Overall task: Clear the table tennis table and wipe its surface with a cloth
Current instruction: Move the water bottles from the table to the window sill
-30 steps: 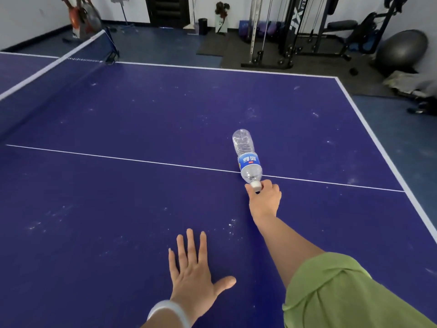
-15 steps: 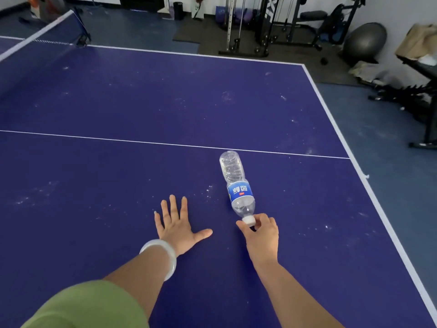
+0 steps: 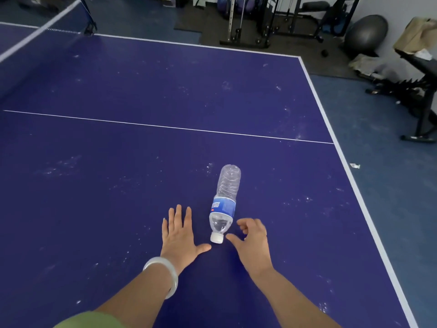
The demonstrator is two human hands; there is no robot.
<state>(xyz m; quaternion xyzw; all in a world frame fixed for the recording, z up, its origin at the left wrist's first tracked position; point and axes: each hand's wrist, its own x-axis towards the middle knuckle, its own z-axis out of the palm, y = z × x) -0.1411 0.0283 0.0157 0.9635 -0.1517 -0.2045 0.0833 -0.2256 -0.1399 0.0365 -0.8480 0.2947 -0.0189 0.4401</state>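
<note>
Clear bottle point(image 3: 225, 200), blue label point(image 3: 223, 206), white cap point(image 3: 216, 238), on its side between flat left hand point(image 3: 181, 235) and loose, empty right hand point(image 3: 252, 242)

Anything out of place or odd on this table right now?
A clear plastic bottle lies on its side on the blue table, white cap toward the person, between the left hand and right hand; neither grips it. Whitish dusty specks dot the surface. No spill shows.

Bottle point(image 3: 225, 200) lying on table point(image 3: 118, 185) between hands.
</note>
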